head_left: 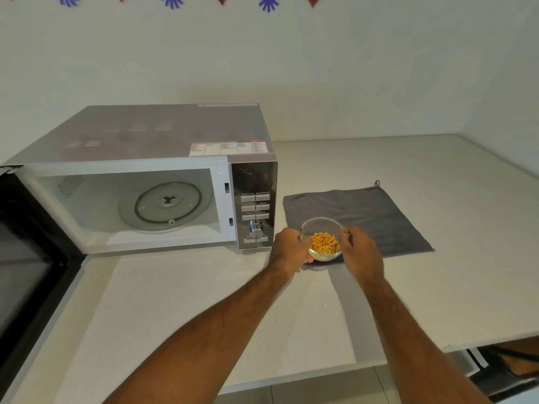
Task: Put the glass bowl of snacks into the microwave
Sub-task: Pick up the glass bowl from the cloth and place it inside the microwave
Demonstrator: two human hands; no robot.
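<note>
A small glass bowl [320, 225] holding orange stick snacks [324, 242] sits at the front left corner of a grey cloth [364, 211]. My left hand [288, 247] grips its left side and my right hand [360, 252] grips its right side. Whether the bowl rests on the cloth or is just off it, I cannot tell. To the left stands a silver microwave [163, 132], its door [26, 258] swung wide open toward the left. Inside, the round glass turntable [167, 205] is bare.
The microwave's control panel [255, 205] with buttons and a dial faces me just left of the bowl. The pale countertop [204, 301] runs to a front edge near me and to the white walls behind and at the right.
</note>
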